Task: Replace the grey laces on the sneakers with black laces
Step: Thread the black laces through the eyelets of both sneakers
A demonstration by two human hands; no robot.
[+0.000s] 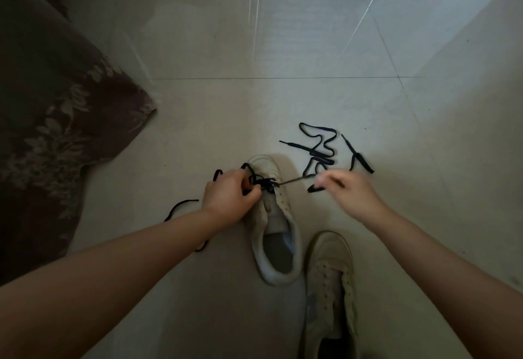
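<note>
Black lace (263, 183) is pinched at the sneaker (273, 217) by the left hand (230, 197); its other end is gripped by the right hand (351, 191), pulled taut.

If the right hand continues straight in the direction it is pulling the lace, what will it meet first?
The right hand pulls the black lace rightward, away from the sneaker. That way looks free: only bare floor tiles. The spare black lace lies farther from the person, probably off that line, though depth is unclear.

head cam | worn, looks forward-down | close over floor (311, 47) | single view
</note>
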